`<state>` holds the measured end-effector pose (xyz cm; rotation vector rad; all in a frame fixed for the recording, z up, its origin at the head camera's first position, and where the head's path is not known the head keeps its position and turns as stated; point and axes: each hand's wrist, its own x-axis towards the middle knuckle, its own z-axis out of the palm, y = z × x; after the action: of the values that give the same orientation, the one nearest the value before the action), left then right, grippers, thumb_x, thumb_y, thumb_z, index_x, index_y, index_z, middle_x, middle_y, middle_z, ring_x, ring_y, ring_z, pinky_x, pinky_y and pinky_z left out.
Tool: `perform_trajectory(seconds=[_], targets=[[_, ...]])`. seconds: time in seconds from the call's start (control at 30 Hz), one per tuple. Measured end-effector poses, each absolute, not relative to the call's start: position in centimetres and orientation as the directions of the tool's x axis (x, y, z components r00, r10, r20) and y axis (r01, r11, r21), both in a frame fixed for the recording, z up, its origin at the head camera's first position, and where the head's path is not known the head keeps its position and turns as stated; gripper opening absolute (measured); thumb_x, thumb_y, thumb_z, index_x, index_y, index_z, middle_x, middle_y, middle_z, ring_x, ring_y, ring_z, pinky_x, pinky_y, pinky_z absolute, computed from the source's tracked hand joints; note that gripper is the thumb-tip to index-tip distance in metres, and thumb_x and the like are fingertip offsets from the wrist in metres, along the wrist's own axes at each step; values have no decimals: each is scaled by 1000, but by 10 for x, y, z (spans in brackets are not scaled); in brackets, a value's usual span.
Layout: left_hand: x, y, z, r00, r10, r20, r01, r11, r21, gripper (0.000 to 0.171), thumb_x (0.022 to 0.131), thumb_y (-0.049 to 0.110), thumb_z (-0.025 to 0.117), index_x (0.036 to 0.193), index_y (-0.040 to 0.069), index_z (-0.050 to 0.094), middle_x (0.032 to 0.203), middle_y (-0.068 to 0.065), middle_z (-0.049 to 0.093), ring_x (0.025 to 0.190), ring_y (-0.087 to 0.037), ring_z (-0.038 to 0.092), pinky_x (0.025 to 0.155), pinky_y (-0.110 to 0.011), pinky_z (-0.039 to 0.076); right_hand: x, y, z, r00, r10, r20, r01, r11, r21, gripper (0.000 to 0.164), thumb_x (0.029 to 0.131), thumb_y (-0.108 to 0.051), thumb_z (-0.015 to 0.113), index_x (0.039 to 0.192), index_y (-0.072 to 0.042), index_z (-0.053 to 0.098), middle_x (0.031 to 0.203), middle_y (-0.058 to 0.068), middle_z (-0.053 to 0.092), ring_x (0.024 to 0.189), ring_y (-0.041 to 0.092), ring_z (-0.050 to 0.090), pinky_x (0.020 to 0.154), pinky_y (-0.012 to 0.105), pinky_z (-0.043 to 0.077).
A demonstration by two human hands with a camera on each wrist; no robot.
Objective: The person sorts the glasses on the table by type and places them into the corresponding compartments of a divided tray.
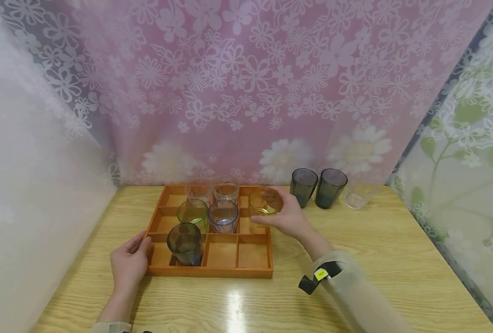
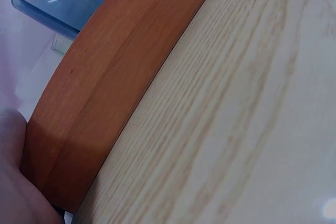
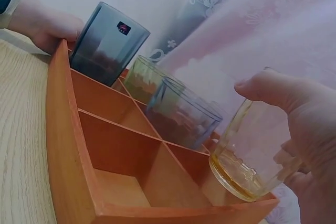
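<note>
At the tray [image 1: 210, 272], the right hand [image 1: 289, 216] is pinching a yellow glass [image 1: 264, 203]; the left hand [image 1: 129, 261] is gripping, presumably steadying, the tray.

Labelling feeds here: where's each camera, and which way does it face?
Head: on the head, looking forward-down at the tray; left hand, right hand show.
Left wrist: worn there, facing the tray's outer wall; left hand partly shows.
Right wrist: worn there, facing the yellow glass; both hands show.
Head and right wrist views share that glass.

Screened-off spot, rm type unclear: floral curtains [image 1: 246, 92] on 3 sides of wood-grain tbl [image 1: 396, 249].
</note>
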<state>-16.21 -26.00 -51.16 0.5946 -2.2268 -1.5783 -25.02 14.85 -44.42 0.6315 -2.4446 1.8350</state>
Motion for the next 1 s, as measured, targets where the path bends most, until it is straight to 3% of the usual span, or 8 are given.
perform_trajectory(seconds=[0.23, 0.5, 0.77, 1.0], targets=[[-162, -260, -512, -849, -526, 44, -139, 302, 943, 37, 104, 20, 71, 135, 1, 72, 127, -18, 71, 120, -16, 64, 80, -4, 46, -253, 139, -452, -925, -303, 230, -300, 210, -930, 83, 79, -15, 97, 148, -1, 53, 142, 17, 62, 132, 33, 59, 112, 51, 46], [-162, -260, -513, -852, -520, 54, -126, 305, 944, 37, 104, 21, 71, 135, 1, 71, 129, -19, 71, 125, -30, 63, 78, -4, 46, -255, 134, -458, -922, -317, 221, -299, 226, -927, 83, 79, -17, 97, 147, -2, 53, 141, 16, 62, 129, 33, 60, 107, 50, 50], [-162, -260, -512, -857, -512, 52, -116, 290, 950, 37, 104, 19, 71, 136, -1, 70, 129, -20, 70, 126, -29, 62, 79, -4, 46, -259, 132, -472, -922, -324, 213, -306, 270, -913, 86, 75, -20, 100, 146, -3, 55, 139, 15, 64, 128, 33, 61, 107, 49, 50], [-163, -261, -513, -854, -516, 64, -118, 313, 942, 37, 104, 19, 71, 135, -1, 71, 128, -19, 71, 124, -29, 63, 79, -4, 47, -260, 130, -482, -926, -321, 201, -300, 299, -906, 88, 73, -21, 101, 146, -8, 54, 139, 7, 64, 128, 26, 61, 110, 45, 48]])
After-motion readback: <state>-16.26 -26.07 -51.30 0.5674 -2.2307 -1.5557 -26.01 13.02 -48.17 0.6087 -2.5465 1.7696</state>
